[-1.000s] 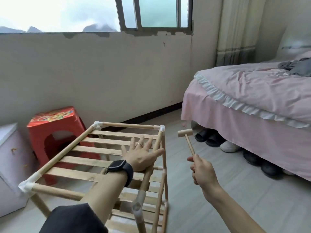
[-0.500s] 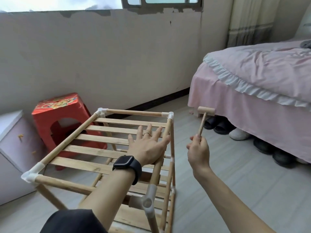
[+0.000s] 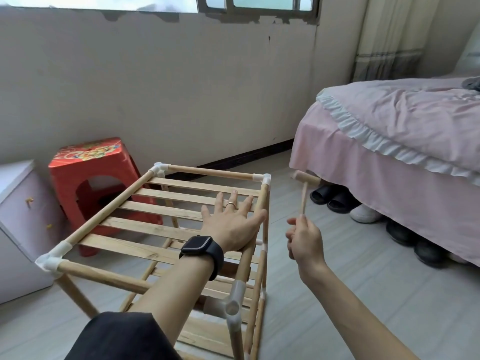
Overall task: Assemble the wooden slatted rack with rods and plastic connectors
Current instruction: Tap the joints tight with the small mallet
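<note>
Light grey plank floor (image 3: 363, 294) is seen throughout. The room is closed at the back by a pale scuffed wall (image 3: 155, 87), with a window (image 3: 259, 2) above and a curtain (image 3: 389, 35) in the right corner. The right side is taken up by a pink-covered bed (image 3: 402, 141), and shoes (image 3: 335, 201) are lined up under its edge. A red stool (image 3: 88, 172) stands by the wall at left, and a white cabinet (image 3: 20, 216) is cut off by the left frame edge.

The wooden rack (image 3: 109, 209) stands upright on the floor at centre-left, just in front of the stool. Its top tier of slats is framed by rods, and white plastic connectors (image 3: 159, 169) are fitted at the corners. Lower tiers are seen beneath.

The left hand (image 3: 233, 222) is laid flat on the top slats by the right rod, grip wide, fingers spread. A dark watch (image 3: 201, 246) is worn on the wrist. The right hand (image 3: 304, 240) is held beside the rack's right edge, apart from it, its grip closed on the handle of a small wooden mallet (image 3: 304, 196) with the head up.

A strip of bare floor is left between rack and bed. The rack's near right corner is close to the lower frame edge.
</note>
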### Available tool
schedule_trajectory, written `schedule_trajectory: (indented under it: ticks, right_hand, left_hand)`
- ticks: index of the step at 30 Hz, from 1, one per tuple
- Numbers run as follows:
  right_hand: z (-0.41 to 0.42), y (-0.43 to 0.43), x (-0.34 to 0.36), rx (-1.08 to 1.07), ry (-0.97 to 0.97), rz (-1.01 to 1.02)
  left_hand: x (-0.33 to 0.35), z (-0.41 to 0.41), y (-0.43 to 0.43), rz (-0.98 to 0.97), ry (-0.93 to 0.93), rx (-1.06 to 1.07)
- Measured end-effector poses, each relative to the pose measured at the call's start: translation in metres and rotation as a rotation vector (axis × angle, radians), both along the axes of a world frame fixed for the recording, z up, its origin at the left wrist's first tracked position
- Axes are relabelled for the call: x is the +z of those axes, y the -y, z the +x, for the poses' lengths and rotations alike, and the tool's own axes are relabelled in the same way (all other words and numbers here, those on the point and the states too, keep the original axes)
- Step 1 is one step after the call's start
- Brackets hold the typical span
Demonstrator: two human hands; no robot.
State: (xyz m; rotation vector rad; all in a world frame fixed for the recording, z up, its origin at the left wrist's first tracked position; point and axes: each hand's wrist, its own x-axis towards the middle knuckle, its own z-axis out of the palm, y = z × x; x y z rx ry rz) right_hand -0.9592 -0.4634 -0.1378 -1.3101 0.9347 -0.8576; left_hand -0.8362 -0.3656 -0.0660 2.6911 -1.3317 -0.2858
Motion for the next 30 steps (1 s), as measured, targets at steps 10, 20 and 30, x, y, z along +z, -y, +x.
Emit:
schedule_trajectory:
  ticks: [10,20,30]
  right_hand:
    - [-0.011,-0.001,-0.009,0.107,-0.102,-0.044]
    - [-0.102,-0.011,0.025,0.061,-0.401,-0.574]
    - [-0.12,-0.019,0.083,0.179,-0.392,-1.092]
  left_hand:
    - [0.012,0.004,-0.002,0.049,-0.09,-0.1]
    - [0.049,0.022,-0.036,0.209,-0.197,-0.186]
    - [-0.007,0.019,-0.06,-0.262,0.448,0.006]
